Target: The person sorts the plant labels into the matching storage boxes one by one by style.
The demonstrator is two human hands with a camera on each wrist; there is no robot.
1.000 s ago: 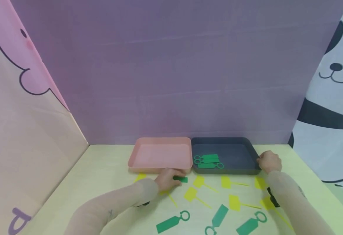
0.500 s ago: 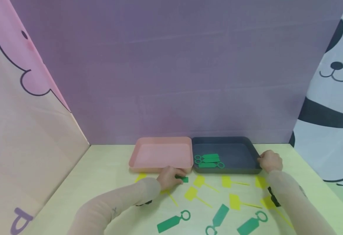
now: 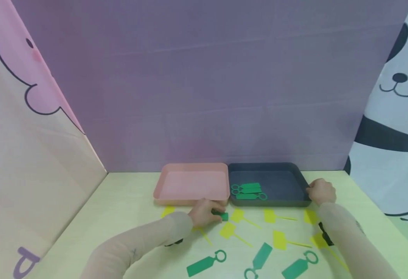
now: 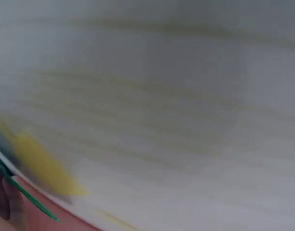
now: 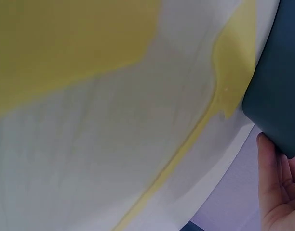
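My left hand (image 3: 204,213) pinches a flat green tag (image 3: 225,216) just in front of the pink tray (image 3: 191,202). In the left wrist view the same green tag (image 4: 34,201) shows edge-on as a thin strip beside the fingers (image 4: 13,202). At the right end of the dark blue tray (image 3: 277,203), my right hand (image 3: 322,192) grips the rim. The right wrist view has its fingers (image 5: 267,166) at that dark tray's corner (image 5: 277,110). Green ring-ended tags (image 3: 251,190) lie inside the dark tray at its left.
Several yellow tags with thin tails (image 3: 227,230) are scattered before the trays, some partly under the forearms. Closer to the front edge lie green ring tags (image 3: 200,267). Behind the trays hangs a purple cloth wall (image 3: 204,97), with printed panels at both sides.
My left hand has shifted slightly right and toward me, carrying the green tag. The right hand stays at the dark tray's edge.
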